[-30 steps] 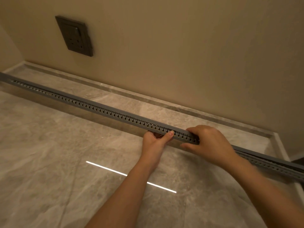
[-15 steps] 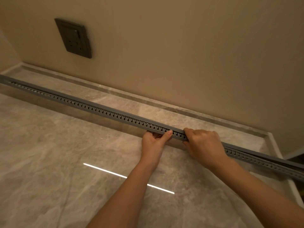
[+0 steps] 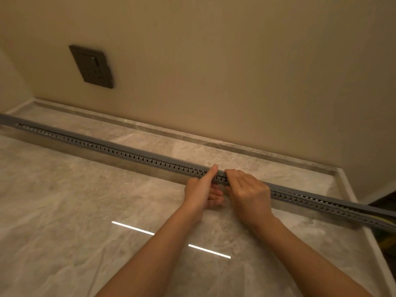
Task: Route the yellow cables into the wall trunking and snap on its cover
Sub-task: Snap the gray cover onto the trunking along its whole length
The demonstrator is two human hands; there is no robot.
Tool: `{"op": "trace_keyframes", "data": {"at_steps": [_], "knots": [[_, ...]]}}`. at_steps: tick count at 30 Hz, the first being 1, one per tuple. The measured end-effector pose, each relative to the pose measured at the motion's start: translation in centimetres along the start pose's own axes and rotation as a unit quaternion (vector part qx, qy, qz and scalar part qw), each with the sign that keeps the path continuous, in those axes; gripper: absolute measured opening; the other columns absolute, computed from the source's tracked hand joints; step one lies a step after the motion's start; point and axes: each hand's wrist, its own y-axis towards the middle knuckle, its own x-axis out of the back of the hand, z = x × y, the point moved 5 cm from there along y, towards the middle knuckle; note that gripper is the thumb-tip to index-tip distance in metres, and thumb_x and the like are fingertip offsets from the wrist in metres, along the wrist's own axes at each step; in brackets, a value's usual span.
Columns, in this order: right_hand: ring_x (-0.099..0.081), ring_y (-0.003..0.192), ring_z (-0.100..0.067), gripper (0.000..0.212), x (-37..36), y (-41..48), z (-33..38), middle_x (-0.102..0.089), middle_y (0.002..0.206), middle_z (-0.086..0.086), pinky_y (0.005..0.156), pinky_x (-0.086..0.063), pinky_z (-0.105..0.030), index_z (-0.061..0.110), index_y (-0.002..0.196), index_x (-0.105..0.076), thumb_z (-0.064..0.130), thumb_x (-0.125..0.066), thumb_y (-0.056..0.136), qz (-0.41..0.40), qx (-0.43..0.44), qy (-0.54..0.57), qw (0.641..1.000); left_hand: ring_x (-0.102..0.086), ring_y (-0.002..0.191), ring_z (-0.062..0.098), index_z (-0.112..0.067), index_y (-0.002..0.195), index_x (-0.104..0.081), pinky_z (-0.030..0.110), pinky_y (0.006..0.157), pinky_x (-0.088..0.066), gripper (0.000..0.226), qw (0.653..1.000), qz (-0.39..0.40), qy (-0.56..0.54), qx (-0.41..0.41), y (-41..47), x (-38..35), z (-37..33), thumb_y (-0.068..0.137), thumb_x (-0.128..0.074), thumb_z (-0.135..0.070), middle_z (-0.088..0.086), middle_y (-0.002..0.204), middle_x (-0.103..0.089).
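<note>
The left hand [image 3: 202,189] and right hand [image 3: 249,195] both squeeze the grey trunking [image 3: 150,160], likely to click its cover [image 3: 128,149] shut.

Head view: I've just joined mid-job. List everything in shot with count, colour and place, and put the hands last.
trunking: 1, grey, slotted, runs diagonally across the floor
cover: 1, grey, along the trunking's top
yellow cable: at least 1, shows at the trunking's far right end
socket: 1, dark, on the wall, upper left
wall: beige, behind
floor: marbled grey-beige
light reflection: 1, white line on the floor
left hand: thumb on the trunking, fingers curled below
right hand: fingers curled over the trunking
</note>
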Motion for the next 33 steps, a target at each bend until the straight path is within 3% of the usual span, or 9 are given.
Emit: {"op": "trace_keyframes", "data": {"at_steps": [4, 11, 14, 17, 20, 22, 25, 27, 33], "knots": [[-0.069, 0.073, -0.019, 0.025, 0.1, -0.3, 0.0, -0.073, 0.086, -0.006, 0.063, -0.052, -0.025, 0.005, 0.098, -0.071, 0.008, -0.071, 0.073, -0.026, -0.011, 0.033, 0.999, -0.043, 0.031, 0.012, -0.01, 0.054, -0.055, 0.016, 0.034, -0.033, 0.051, 0.998, -0.013, -0.004, 0.062, -0.8, -2.0, 0.8, 0.078, -0.063, -0.055, 0.002, 0.042, -0.051], [-0.069, 0.072, -0.018, 0.031, 0.7, 0.0, -0.5, -0.074, 0.085, -0.003, 0.056, -0.051, -0.023, 0.009, 0.096, -0.07, 0.009, -0.079, 0.066, 0.067, -0.045, 0.107, 0.991, -0.042, 0.046, 0.014, -0.01, 0.072, -0.064, 0.026, 0.042, -0.032, 0.038, 0.992, -0.124, 0.003, -0.012, -1.8, -2.5, 1.4, 0.076, -0.06, -0.047, -0.001, 0.057, -0.05], [-0.063, 0.103, -0.017, 0.04, 1.0, -0.7, -1.1, -0.069, 0.11, -0.001, 0.087, -0.048, -0.025, 0.01, 0.113, -0.065, 0.001, -0.067, 0.075, 0.1, -0.116, 0.25, 0.956, -0.042, 0.049, 0.015, 0.002, 0.097, -0.066, 0.038, 0.05, -0.042, 0.05, 0.99, -0.136, 0.003, -0.038, -2.0, -2.8, 1.0, 0.079, -0.057, -0.044, 0.001, 0.063, -0.049], [-0.05, 0.113, 0.0, 0.038, 2.3, -2.2, -2.0, -0.058, 0.114, 0.013, 0.099, -0.03, -0.004, 0.018, 0.115, -0.064, 0.002, -0.063, 0.081, 0.077, -0.204, 0.413, 0.884, -0.046, 0.053, 0.016, -0.001, 0.094, -0.067, 0.04, 0.058, -0.045, 0.045, 0.989, -0.138, 0.006, -0.057, -2.0, -3.0, 1.0, 0.078, -0.057, -0.042, 0.003, 0.066, -0.051], [-0.064, 0.09, 0.0, 0.017, 2.7, -4.2, -2.2, -0.07, 0.09, 0.013, 0.081, -0.049, -0.013, 0.025, 0.093, -0.068, 0.011, -0.063, 0.085, 0.081, -0.313, 0.541, 0.776, -0.048, 0.057, 0.017, -0.007, 0.079, -0.063, 0.038, 0.057, -0.044, 0.037, 0.988, -0.138, 0.025, -0.069, -2.0, -3.1, 1.1, 0.079, -0.056, -0.044, 0.003, 0.066, -0.052], [-0.067, 0.077, -0.011, 0.011, 1.8, -5.5, -2.2, -0.07, 0.078, 0.003, 0.067, -0.054, -0.02, 0.019, 0.083, -0.069, 0.018, -0.06, 0.089, 0.122, -0.427, 0.629, 0.638, -0.047, 0.056, 0.018, -0.013, 0.066, -0.055, 0.031, 0.059, -0.039, 0.034, 0.986, -0.139, 0.039, -0.079, -2.1, -3.0, 1.1, 0.081, -0.055, -0.044, 0.002, 0.063, -0.052], [-0.065, 0.069, -0.017, 0.031, 0.5, -6.9, -1.1, -0.068, 0.076, -0.009, 0.055, -0.055, -0.023, 0.004, 0.091, -0.065, 0.033, -0.055, 0.09, 0.162, -0.582, 0.727, 0.327, -0.045, 0.052, 0.019, -0.014, 0.061, -0.052, 0.031, 0.061, -0.037, 0.036, 0.987, -0.133, 0.039, -0.08, -2.2, -2.8, 1.1, 0.082, -0.056, -0.043, 0.002, 0.058, -0.05], [-0.064, 0.072, -0.019, 0.049, 0.3, -6.8, -0.5, -0.066, 0.086, -0.013, 0.053, -0.056, -0.023, -0.001, 0.105, -0.06, 0.044, -0.054, 0.088, 0.171, -0.605, 0.746, 0.221, -0.045, 0.048, 0.019, -0.013, 0.059, -0.052, 0.028, 0.054, -0.037, 0.037, 0.988, -0.127, 0.037, -0.077, -2.4, -2.7, 1.1, 0.082, -0.056, -0.042, 0.003, 0.054, -0.05], [-0.058, 0.065, -0.015, 0.059, -0.8, -5.4, -0.5, -0.061, 0.082, -0.011, 0.047, -0.053, -0.02, -0.001, 0.1, -0.059, 0.055, -0.057, 0.082, 0.104, -0.656, 0.698, 0.267, -0.063, 0.077, 0.041, 0.004, 0.086, -0.067, 0.046, 0.074, -0.049, 0.049, 0.99, -0.108, 0.04, -0.083, -2.8, -2.6, 1.0, 0.083, -0.055, -0.044, 0.03, 0.082, -0.065]]}}
